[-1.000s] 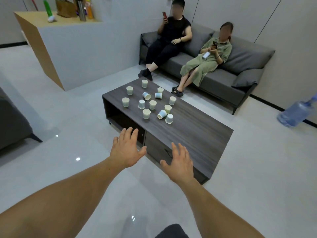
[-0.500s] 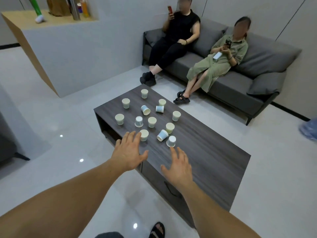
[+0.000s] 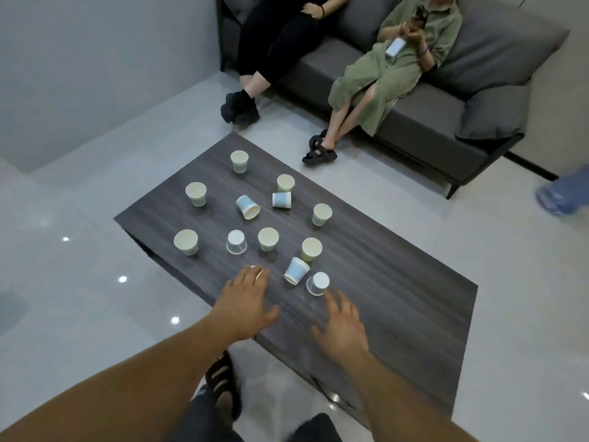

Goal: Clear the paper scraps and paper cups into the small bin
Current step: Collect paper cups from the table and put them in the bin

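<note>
Since half a second ago both hands have moved forward past the near edge of the coffee table (image 3: 398,307), and the view has tipped down onto the paper cups (image 3: 268,239).

The left hand (image 3: 245,303) has its fingers straight and loosely spread. It now covers the nearest cup (image 3: 258,272), and only a sliver of rim shows past its fingertips. I cannot tell whether it touches the cup. The right hand (image 3: 342,325) is also spread and holds nothing, its fingertips just short of an upside-down cup (image 3: 317,283).

Just beyond the gap between the hands lies a tipped blue cup (image 3: 296,271), its long axis slanting away to the right. The other cups sit farther out, beyond both sets of fingertips.

The left hand looks closer to a grasp and will probably close first. No bin or paper scraps are in view.
</note>
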`<state>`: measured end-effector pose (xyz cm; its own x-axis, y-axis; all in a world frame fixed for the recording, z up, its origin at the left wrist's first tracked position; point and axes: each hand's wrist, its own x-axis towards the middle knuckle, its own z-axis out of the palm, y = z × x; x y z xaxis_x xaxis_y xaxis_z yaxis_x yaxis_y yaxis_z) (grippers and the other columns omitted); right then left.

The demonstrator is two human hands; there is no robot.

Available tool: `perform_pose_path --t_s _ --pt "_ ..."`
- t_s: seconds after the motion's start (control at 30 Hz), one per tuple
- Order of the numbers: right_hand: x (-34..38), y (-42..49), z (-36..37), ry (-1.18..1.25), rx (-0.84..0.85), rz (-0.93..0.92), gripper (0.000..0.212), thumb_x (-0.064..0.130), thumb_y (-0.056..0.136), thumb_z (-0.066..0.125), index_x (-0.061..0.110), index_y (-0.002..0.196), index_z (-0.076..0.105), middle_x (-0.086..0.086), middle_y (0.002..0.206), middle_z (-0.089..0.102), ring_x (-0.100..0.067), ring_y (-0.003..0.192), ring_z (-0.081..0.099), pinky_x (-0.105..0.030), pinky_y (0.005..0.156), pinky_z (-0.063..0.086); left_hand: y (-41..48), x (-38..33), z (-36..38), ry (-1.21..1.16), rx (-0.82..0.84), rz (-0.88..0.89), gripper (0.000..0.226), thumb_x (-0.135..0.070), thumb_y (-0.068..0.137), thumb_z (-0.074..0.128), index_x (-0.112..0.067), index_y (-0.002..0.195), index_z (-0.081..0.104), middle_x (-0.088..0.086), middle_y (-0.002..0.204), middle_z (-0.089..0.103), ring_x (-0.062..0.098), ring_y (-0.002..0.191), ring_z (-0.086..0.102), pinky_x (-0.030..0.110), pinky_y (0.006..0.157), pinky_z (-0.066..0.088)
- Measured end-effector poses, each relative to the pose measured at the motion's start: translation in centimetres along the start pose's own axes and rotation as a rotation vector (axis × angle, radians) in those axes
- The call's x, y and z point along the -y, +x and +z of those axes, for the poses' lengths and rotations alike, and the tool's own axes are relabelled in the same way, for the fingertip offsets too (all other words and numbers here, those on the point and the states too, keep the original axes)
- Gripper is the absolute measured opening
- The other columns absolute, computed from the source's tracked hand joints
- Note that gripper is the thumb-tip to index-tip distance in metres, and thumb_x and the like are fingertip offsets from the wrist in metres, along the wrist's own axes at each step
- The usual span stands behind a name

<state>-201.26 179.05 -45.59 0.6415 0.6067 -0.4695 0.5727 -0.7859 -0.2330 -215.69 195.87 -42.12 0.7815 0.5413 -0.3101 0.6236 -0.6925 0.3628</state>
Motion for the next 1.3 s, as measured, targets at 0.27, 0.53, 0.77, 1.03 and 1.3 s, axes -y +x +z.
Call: perform_pose_path --t_s 0.27,0.53,0.77,1.03,1.3 --pt "-0.8 12.8 5.5 -0.008 0.029 0.133 0.081 0.044 0.088 0.059 0.029 0.152 0.012 -0.004 0.159 0.01 -0.028 0.143 0.016 -0.041 0.109 0.036 10.9 4.5 7.4 -0.03 0.12 0.125 0.083 -0.058 0.087 0.046 -0.018 0.152 0.012 0.0 0.157 0.016 0.018 0.146 0.01 0.037 0.118 0.018" --pt "-4.0 20.7 10.8 0.068 0.008 0.127 0.067 0.032 0.09 0.059 0.03 0.15 0.027 -0.007 0.149 0.029 -0.031 0.128 0.041 -0.042 0.099 0.043 15.7 5.5 14.0 -0.219 0.075 0.242 0.078 -0.04 0.083 0.065 -0.015 0.148 0.028 0.003 0.151 0.031 0.015 0.141 0.023 0.023 0.115 0.018" --pt "-3.4 17.7 9.2 0.672 -0.192 0.148 0.048 0.042 0.077 0.064 0.034 0.123 0.052 0.013 0.115 0.063 -0.008 0.1 0.061 -0.026 0.084 0.048 15.9 3.7 14.2 -0.293 0.117 0.249 0.088 -0.045 0.078 0.071 -0.018 0.148 0.026 0.001 0.15 0.033 0.015 0.137 0.032 0.028 0.112 0.03" --pt "0.6 19.0 7.9 1.302 -0.078 0.049 0.03 0.027 0.078 0.055 0.009 0.101 0.06 -0.001 0.086 0.064 -0.011 0.07 0.058 -0.024 0.055 0.048 17.6 4.3 11.3 -0.47 -0.01 0.193 0.086 -0.038 0.071 0.079 -0.02 0.144 0.035 0.0 0.147 0.034 0.014 0.129 0.044 0.026 0.102 0.039" --pt "1.0 22.2 10.0 0.723 -0.195 0.353 0.041 0.06 0.089 0.053 0.025 0.111 0.055 0.006 0.109 0.06 -0.023 0.107 0.059 -0.031 0.082 0.042 17.2 6.9 10.8 -0.489 -0.132 0.029 0.07 -0.033 0.076 0.076 -0.023 0.137 0.043 0.0 0.124 0.039 0.017 0.101 0.053 0.029 0.085 0.048"
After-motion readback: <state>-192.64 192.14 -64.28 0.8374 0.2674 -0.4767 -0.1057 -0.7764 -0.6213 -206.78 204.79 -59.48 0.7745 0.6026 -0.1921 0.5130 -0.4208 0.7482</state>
